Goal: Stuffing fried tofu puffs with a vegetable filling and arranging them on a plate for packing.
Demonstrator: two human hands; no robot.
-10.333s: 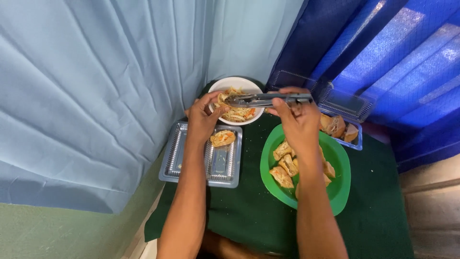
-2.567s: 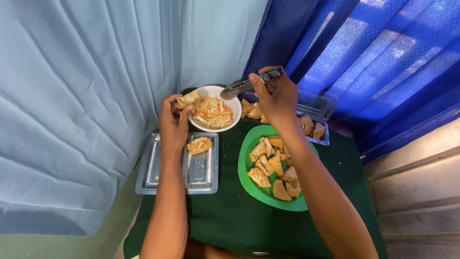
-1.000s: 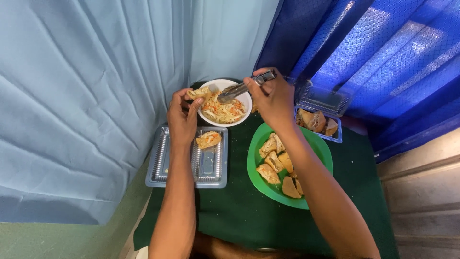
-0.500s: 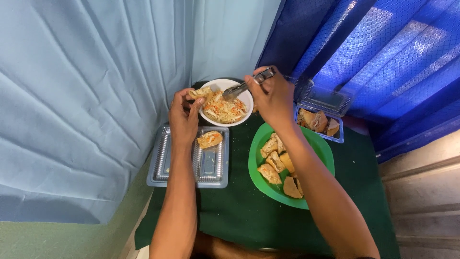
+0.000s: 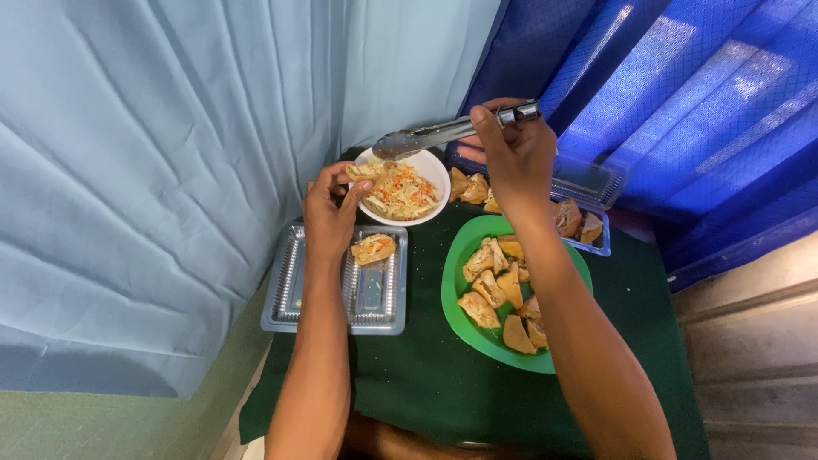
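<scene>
- The step in hand appears to be the filling of a fried pastry pocket: 1 golden piece (image 5: 365, 170) is held in the left hand (image 5: 331, 213), fingers curled shut around it, at the near rim of the round white bowl of shredded orange-and-pale salad (image 5: 400, 189).
- The long silver metal tongs (image 5: 443, 132) are gripped in the right hand (image 5: 511, 158), fingers closed around the handle end; the tips are pressed together just above the far rim of the bowl, up and to the left of that hand. Whether any salad is pinched between them cannot be told.
- The left forearm is stretched straight ahead, wrist bent slightly inward; the right wrist is raised high, the forearm sloping down toward the body.
- As a judgement, the next move calls for a pinch of salad to be carried by the tongs across to the held piece.
- 1 filled piece (image 5: 374, 248) lies in the clear rectangular plastic tray (image 5: 294, 298) just below the left hand.
- The green round plastic plate of fried pieces (image 5: 456, 298) sits below the right hand.
</scene>
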